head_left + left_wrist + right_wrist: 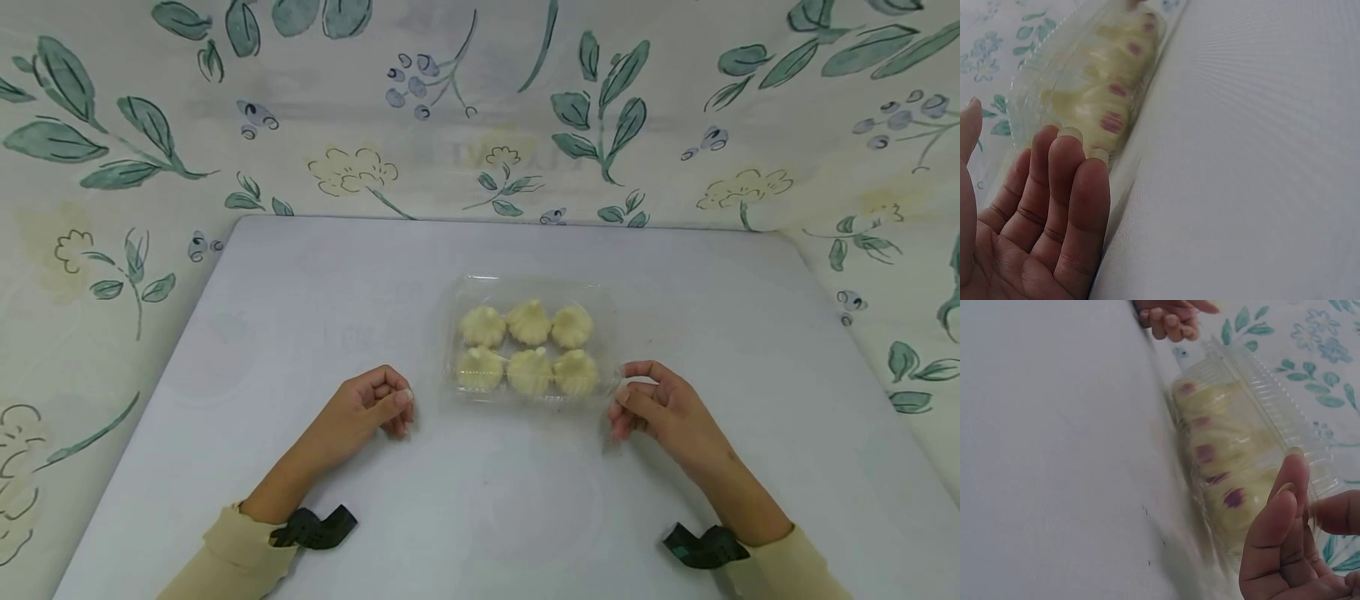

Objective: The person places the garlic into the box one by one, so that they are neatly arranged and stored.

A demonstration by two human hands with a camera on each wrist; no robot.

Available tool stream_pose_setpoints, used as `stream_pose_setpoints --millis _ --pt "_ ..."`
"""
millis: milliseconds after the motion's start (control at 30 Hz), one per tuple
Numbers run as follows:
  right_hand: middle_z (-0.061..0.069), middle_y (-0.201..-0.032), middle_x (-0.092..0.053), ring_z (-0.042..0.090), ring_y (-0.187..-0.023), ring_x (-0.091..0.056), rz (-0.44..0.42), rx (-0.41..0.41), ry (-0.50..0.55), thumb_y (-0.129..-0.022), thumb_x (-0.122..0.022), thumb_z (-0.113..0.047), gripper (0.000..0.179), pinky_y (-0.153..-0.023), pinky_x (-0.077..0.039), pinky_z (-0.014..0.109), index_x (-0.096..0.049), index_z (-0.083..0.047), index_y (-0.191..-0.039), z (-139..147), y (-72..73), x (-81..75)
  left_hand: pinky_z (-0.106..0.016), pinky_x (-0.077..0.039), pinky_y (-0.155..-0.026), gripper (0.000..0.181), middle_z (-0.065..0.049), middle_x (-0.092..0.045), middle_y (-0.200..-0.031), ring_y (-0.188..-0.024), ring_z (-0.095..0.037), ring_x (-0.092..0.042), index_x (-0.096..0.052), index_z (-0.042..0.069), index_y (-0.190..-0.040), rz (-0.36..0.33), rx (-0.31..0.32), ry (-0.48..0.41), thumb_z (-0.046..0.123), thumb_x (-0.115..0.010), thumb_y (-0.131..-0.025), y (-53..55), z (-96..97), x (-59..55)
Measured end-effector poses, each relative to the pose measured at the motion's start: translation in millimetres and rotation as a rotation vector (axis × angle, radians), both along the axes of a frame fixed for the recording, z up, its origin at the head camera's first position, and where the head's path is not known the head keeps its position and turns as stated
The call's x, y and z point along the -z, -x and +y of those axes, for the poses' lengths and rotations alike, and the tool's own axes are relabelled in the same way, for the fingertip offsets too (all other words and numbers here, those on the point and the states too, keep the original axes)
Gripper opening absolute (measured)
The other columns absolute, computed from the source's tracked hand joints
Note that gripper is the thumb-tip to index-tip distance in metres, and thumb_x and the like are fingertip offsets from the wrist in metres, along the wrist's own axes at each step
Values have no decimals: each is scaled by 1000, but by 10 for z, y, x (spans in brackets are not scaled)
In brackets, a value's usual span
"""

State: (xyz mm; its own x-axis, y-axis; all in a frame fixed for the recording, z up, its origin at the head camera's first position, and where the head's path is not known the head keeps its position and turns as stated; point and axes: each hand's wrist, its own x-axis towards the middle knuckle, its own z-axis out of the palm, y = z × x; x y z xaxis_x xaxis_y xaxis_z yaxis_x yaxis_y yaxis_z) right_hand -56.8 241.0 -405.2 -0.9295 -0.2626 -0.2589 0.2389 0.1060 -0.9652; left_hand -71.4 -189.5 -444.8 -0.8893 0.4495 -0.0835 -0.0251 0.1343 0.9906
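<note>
A clear plastic box (pixel 528 400) with a lid sits on the white table. Inside, in two rows, are several pale yellow, pleated pieces with pointed tops (pixel 529 372), shaped like garlic bulbs or modak sweets; purple patches show on their sides in both wrist views. My right hand (pixel 660 408) is at the box's near right corner, where its thumb and fingertips pinch the clear edge in the right wrist view. To the left of the box, my left hand (pixel 375 404) rests with loosely bent fingers and nothing in it, a short gap from the plastic.
The white tabletop (pixel 480 517) spreads around the box. Behind it and along both sides hangs cloth (pixel 360 108) printed with leaves and flowers. Black wrist devices (pixel 315 528) are worn at both cuffs, over beige sleeves (pixel 232 558).
</note>
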Motion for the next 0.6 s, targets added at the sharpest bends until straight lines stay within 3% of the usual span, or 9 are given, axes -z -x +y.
stream_pose_setpoints --millis 200,467,600 --pt "16 -92 -70 25 -76 -71 -6 26 -42 -109 -59 -16 46 -75 -62 37 -35 6 -140 78 81 -18 -34 -60 -69 18 -18 -66 -89 -72 -27 -68 -58 -3 -106 2 3 9 15 -59 -108 12 -6 1" --pt "23 -101 -72 29 -84 -73 -2 -75 -137 -110 -56 -19 52 -78 -62 36 -33 7 -149 151 169 -25 -35 -61 -69 21 -22 -65 -91 -73 -27 -68 -56 -4 -111 -20 -27 18 17 -60 -108 10 -12 -27" --pt "26 -105 -72 30 -85 -72 43 -93 -163 -111 -55 -18 50 -78 -62 36 -35 6 -150 172 179 -50 -36 -62 -70 21 -22 -66 -93 -75 -28 -68 -55 -4 -113 -31 -26 24 17 -61 -108 9 -18 -43"
